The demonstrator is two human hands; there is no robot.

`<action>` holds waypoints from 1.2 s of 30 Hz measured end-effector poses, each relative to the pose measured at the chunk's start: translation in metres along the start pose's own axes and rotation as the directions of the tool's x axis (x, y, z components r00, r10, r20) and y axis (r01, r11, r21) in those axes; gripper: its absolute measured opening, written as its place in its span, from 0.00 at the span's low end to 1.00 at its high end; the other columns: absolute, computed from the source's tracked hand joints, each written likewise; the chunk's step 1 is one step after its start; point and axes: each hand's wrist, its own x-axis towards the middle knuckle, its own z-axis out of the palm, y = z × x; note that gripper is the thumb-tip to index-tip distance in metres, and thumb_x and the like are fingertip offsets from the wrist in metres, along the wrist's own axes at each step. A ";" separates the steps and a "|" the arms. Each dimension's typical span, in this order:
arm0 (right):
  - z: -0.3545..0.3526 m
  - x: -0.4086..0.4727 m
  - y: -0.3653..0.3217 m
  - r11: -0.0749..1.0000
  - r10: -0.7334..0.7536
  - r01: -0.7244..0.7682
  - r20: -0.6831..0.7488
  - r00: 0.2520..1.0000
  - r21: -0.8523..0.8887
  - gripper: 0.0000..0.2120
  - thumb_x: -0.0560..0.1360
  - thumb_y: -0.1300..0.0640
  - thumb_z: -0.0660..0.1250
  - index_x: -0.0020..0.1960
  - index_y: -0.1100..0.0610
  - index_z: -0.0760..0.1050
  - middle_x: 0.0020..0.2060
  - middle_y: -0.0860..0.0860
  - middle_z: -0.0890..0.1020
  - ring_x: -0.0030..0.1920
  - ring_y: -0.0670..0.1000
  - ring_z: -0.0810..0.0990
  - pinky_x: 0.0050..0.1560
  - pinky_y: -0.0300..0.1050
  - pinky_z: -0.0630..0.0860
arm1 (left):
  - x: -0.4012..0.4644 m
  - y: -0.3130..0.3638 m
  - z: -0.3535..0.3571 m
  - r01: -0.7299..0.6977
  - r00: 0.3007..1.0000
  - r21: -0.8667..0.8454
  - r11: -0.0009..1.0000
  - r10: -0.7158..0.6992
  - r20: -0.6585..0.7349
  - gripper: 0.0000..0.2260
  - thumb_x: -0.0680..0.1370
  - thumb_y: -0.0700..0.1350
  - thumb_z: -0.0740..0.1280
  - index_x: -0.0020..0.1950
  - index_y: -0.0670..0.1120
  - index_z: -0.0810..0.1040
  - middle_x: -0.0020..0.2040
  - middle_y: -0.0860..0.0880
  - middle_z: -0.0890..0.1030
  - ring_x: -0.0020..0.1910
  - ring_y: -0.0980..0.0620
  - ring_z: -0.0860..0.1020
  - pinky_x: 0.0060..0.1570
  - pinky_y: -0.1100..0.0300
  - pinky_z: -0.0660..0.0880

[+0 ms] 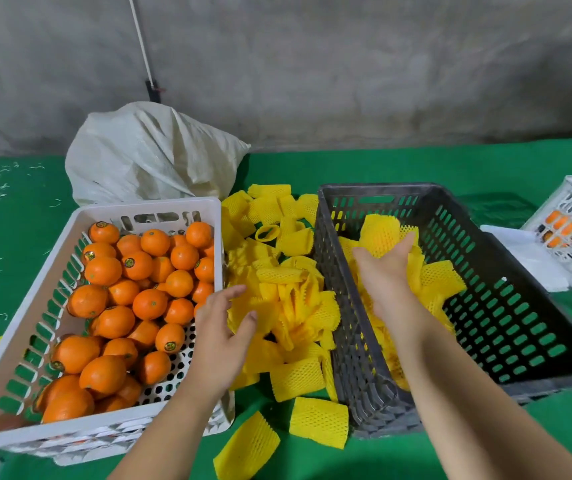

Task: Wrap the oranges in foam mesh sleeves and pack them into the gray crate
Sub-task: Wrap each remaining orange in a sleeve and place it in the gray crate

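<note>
Two bare hands are seen over a green worktop point(416, 168) between two crates.

Loose round oranges point(128, 306) are held in the white slotted plastic crate point(35, 327) on the left; yellow foam mesh sleeves point(288, 306) are heaped between it and the gray slotted plastic crate point(519, 306). The left hand point(222, 334) is spread, fingers relaxed, above the heap. The right hand point(384, 271) is curled around a sleeved orange point(379, 233) inside the gray crate, among other wrapped ones. A white woven sack point(146, 154) is set behind.

Sleeved oranges point(381, 235) inside gray crate point(526, 299)
</note>
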 end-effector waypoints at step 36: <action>0.087 0.000 0.057 0.203 -0.028 0.759 0.771 0.636 -0.619 0.26 0.83 0.45 0.60 0.80 0.47 0.60 0.82 0.42 0.40 0.78 0.55 0.45 0.76 0.60 0.54 | 0.133 -0.126 -0.065 0.042 0.925 0.949 0.312 -0.372 0.082 0.41 0.80 0.40 0.68 0.85 0.50 0.46 0.78 0.41 0.59 0.74 0.39 0.64 0.75 0.48 0.64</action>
